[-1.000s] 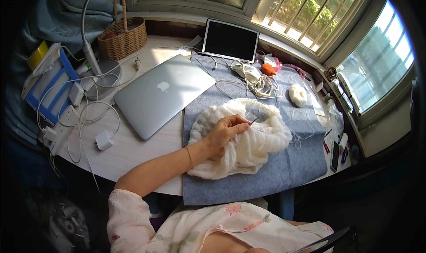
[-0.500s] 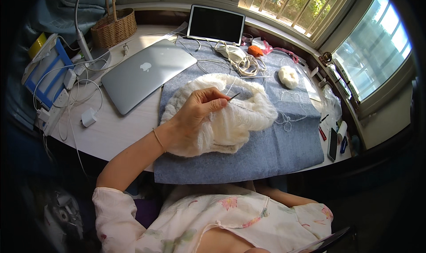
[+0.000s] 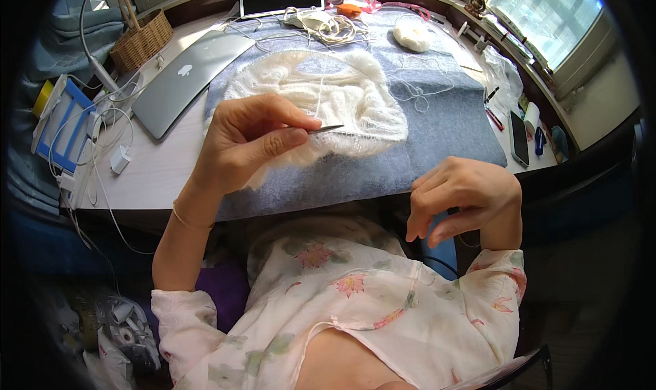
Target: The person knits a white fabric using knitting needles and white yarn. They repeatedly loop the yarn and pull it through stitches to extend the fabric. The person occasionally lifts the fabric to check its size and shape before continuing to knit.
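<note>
My left hand (image 3: 256,133) pinches a thin dark knitting needle (image 3: 328,129) between thumb and fingertips, its point directed to the right. Beneath and beyond that hand lies a fluffy white piece of knitting (image 3: 372,106), spread in a rounded heap, with stitches along the needle. A strand of white yarn runs upward across the heap. My right hand (image 3: 468,195) hovers at the near edge of the table, apart from the knitting. Its fingers are loosely bent, the thumb stands away from them, and nothing shows in it.
Blue-grey cloth (image 3: 465,133) covers the table under the knitting. A white yarn ball (image 3: 413,34) sits behind, with loose yarn strands beside it. A closed silver laptop (image 3: 195,72) and cables lie left. At right are a phone (image 3: 519,142) and pens.
My right hand has come up into view from below the table edge. My left hand and the knitting sit nearer the body, and the view has tilted downward.
</note>
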`<action>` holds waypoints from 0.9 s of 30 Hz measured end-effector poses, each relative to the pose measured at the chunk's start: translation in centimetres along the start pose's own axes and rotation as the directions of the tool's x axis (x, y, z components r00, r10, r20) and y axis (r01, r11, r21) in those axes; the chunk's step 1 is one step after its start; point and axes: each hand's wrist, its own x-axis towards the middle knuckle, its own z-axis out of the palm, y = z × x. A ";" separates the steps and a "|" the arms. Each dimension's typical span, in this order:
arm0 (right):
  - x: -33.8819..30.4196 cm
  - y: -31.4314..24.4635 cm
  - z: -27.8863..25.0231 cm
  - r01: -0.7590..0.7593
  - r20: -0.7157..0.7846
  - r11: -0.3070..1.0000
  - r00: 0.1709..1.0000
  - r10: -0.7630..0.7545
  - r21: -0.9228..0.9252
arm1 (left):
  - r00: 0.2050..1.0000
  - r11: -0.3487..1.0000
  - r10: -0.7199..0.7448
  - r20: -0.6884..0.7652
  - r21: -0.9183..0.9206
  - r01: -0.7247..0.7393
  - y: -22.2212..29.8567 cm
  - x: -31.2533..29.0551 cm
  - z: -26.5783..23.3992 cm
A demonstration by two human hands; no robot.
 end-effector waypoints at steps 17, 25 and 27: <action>3.9 5.9 -1.9 0.115 0.134 0.884 0.972 -0.195 0.453 | 0.973 0.969 -0.175 0.149 -0.148 0.197 2.6 -4.8 1.5; -6.8 1.6 -19.4 0.603 -0.625 0.782 0.674 -0.394 0.158 | 0.990 0.980 -0.049 0.130 -0.185 0.072 3.5 -5.4 1.4; -7.8 3.7 -21.1 0.239 -0.840 0.971 0.527 -0.125 0.006 | 0.990 0.982 -0.061 0.124 -0.169 0.081 3.4 -5.2 1.2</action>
